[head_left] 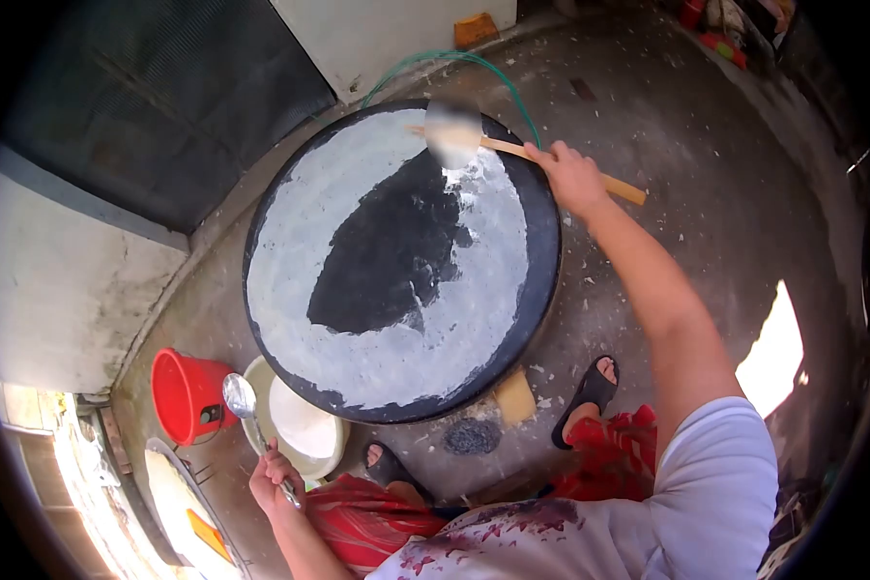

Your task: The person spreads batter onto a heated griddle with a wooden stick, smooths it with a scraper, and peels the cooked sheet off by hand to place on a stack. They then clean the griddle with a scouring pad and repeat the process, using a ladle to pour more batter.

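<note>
My right hand [572,176] is closed round a long wooden stick [512,149], held over the far right part of a large round black griddle [387,242]. A blurred patch hides the stick's middle near its far end. A pale layer of batter [295,232] covers much of the griddle in a ring, with a dark uncovered area in the middle. Low on the left, my left hand [276,476] grips a metal ladle [240,396] by its handle. The ladle's bowl is beside a pale basin [333,449] holding white batter [303,421].
A red bucket [186,396] stands left of the basin. Near my feet lie a dark scouring pad [472,437] and a yellowish block [515,397]. A green hose [454,55] curves behind the griddle. At lower left is a round tray [176,503].
</note>
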Motion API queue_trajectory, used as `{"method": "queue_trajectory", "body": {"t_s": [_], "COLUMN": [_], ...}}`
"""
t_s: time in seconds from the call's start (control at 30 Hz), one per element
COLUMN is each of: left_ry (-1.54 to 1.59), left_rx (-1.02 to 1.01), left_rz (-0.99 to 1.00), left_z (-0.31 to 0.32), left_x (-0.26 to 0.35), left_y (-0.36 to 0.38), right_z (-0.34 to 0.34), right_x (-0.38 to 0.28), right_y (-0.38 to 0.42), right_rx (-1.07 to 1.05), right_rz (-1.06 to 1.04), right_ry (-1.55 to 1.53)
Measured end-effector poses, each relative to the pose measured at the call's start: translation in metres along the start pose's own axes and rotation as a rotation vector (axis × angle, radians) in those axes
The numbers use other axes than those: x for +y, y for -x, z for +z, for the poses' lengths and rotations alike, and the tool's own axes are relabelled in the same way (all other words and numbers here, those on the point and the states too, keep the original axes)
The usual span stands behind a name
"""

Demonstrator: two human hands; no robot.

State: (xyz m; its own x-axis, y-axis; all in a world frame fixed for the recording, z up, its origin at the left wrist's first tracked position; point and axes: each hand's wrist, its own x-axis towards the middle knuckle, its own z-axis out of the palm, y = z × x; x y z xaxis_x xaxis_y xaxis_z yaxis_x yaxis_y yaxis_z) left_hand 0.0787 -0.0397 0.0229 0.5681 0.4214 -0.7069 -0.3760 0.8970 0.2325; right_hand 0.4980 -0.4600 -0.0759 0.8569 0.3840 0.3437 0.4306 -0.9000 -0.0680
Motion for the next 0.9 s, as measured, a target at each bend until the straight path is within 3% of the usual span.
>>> {"method": "queue_trajectory", "body": {"t_s": [0.1,0.17,0.3,0.37,0.43,0.5,0.57,0.63,0.67,0.73,0.9], "left_ry": [-0.028,-0.019,-0.046,-0.038,-0.025,-0.021,-0.011,-0.003,-0.013,-0.025,-0.009], "left_rx": [-0.018,-0.023,0.001,0.000,-0.008,-0.029,-0.050,-0.065,-0.061,-0.049,-0.030], "left_rz": [-0.004,-0.023,0.002,-0.022,-0.043,-0.078,-0.073,-0.069,-0.058,-0.045,-0.047], "left_z": [-0.003,-0.005,-0.003,-0.008,-0.011,-0.011,-0.011,-0.014,-0.015,-0.020,-0.024], "left_x": [0.000,0.001,-0.002,0.004,0.007,0.006,0.006,0.007,0.007,0.011,0.013], "left_y": [-0.004,-0.004,0.000,0.000,0.000,0.004,0.009,0.013,0.014,0.015,0.020], "right_z": [-0.011,-0.015,-0.031,-0.062,-0.036,-0.002,-0.050,-0.061,-0.045,0.002,-0.044], "right_x": [-0.065,-0.063,-0.052,-0.059,-0.052,-0.054,-0.096,-0.095,-0.087,-0.074,-0.151], "right_y": [-0.038,-0.031,0.017,0.030,0.035,0.039,0.040,0.036,0.037,0.040,0.045], "right_rx": [-0.256,-0.097,-0.083,-0.414,-0.374,-0.081,-0.315,-0.492,-0.492,-0.065,-0.308], "right_rz": [0.161,0.243,0.353,0.610,0.652,0.560,0.573,0.733,0.725,0.590,0.510], "right_ry": [-0.213,-0.353,-0.397,-1.001,-0.993,-0.865,-0.918,-1.110,-1.108,-0.892,-0.752]}}
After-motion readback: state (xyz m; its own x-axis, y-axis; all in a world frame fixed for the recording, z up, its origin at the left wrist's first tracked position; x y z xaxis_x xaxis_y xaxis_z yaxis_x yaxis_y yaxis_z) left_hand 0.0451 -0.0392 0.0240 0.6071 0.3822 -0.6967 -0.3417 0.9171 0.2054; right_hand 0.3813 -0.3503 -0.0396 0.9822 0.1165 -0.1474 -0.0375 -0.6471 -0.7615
